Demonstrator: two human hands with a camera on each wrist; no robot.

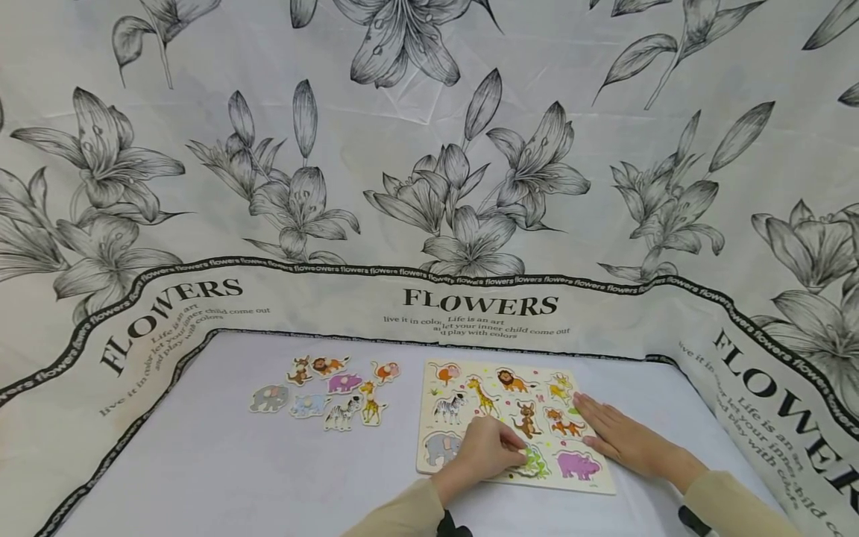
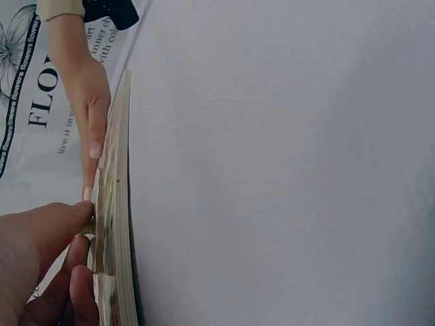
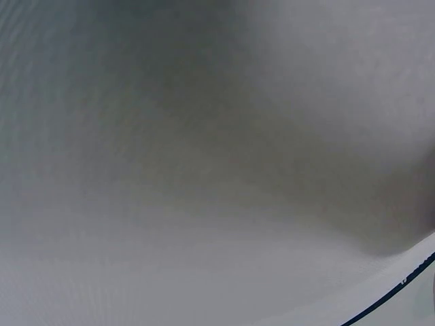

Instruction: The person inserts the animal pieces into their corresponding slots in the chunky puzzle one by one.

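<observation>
A wooden animal puzzle board [image 1: 499, 365] lies flat on the white table, with pictures of a lion, zebra, giraffe, elephant and other animals. My left hand [image 1: 482, 450] reaches over its near edge. Thumb and fingers pinch the small knob of a green puzzle piece [image 1: 536, 461], close over the bottom row; the hand covers part of this piece, and its animal cannot be told. In the left wrist view the board [image 2: 122, 204] is seen edge-on beside the pinching fingers [image 2: 64, 221]. My right hand [image 1: 624, 436] lies with straight fingers along the board's right edge.
Loose animal pieces lie in a group left of the board, among them an elephant [image 1: 269, 399], a zebra [image 1: 344, 412], a giraffe [image 1: 371, 403] and a purple hippo [image 1: 345, 383]. A flower-printed cloth [image 1: 429, 224] rises behind the table. The right wrist view shows mostly blurred white cloth [image 3: 170, 285].
</observation>
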